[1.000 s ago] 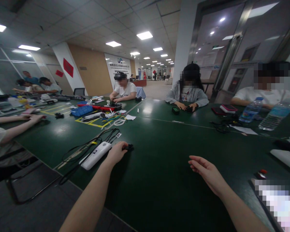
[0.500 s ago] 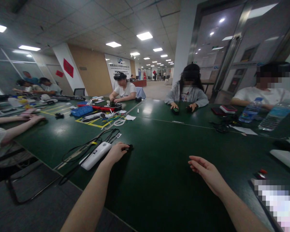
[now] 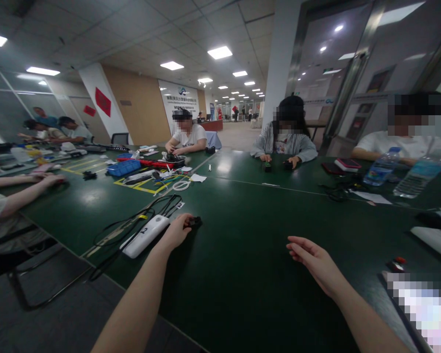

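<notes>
My left hand reaches forward over the green table, its fingers closed at the near end of a small dark block-like object. Part of that object is covered by the fingertips, and its kind is too dark to make out. Just left of this hand lies a white power bank-like device marked "2", with black cables around it. My right hand hovers or rests over the table on the right, fingers loosely extended and holding nothing.
Across the table, a co-worker touches two small dark objects. A blue tray, tools and a white cable coil lie at left. Water bottles stand at right, near a blurred screen and a small red-and-black object.
My left fingers have drawn back slightly, so more of the dark object shows. My right hand stays put. The co-worker opposite has pulled one hand back a little on its object.
</notes>
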Motion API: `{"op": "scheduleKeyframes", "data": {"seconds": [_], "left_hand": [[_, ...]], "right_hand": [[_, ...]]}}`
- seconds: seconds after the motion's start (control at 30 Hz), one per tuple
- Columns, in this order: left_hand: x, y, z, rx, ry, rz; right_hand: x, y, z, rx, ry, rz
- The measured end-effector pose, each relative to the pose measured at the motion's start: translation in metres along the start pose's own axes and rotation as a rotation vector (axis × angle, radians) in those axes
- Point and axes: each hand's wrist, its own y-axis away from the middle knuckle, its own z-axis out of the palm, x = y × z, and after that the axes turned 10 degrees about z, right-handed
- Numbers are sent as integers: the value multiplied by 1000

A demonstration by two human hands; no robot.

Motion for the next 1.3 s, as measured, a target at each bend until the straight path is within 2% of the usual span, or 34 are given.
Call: {"op": "scheduleKeyframes", "data": {"seconds": [0.17,0.4,0.6,0.93,1.17,1.3], "left_hand": [[0,0,2,66,33,-52],[5,-1,-4,-34,-69,-84],[5,-1,-7,-10,-174,-24],[-2,-3,4,3,309,-75],[5,-4,0,-5,425,-48],[2,-4,1,12,441,-34]], "right_hand": [[-2,2,1,7,-2,9],[-1,2,1,-2,-4,4],[0,0,1,-6,13,6],[4,-3,-2,-24,23,-8],[0,1,0,-20,14,0],[-1,2,0,-11,11,6]]}}
